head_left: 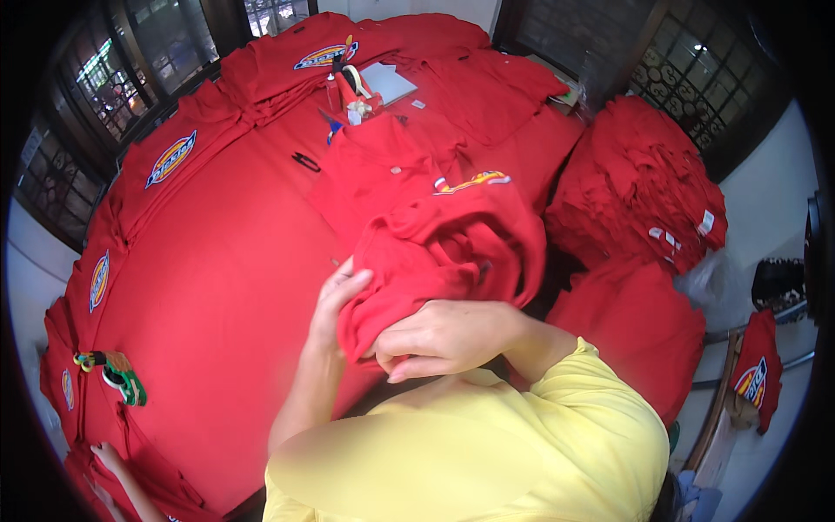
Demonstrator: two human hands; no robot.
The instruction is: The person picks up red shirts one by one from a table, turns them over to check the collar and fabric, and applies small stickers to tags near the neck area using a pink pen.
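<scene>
A bunched red garment [435, 252], with a coloured logo patch on its far part, lies in front of me at the table's near edge. My left hand [333, 304] closes on its left edge, the thumb on top of the cloth. My right hand [448, 339] reaches across the near side with fingers curled in at the garment's lower edge; the fingertips are partly hidden by the hand and fabric. Beyond the bundle, more red cloth [374, 165] spreads flat with a small pale tag on it.
Black thread snips [305, 162], a red tape dispenser [358, 94], a red bottle [332, 90] and a white pad [389, 84] lie at the back. A green tape dispenser [127, 384] sits left, near another person's hand [108, 458]. Piled red garments [639, 183] stand at right.
</scene>
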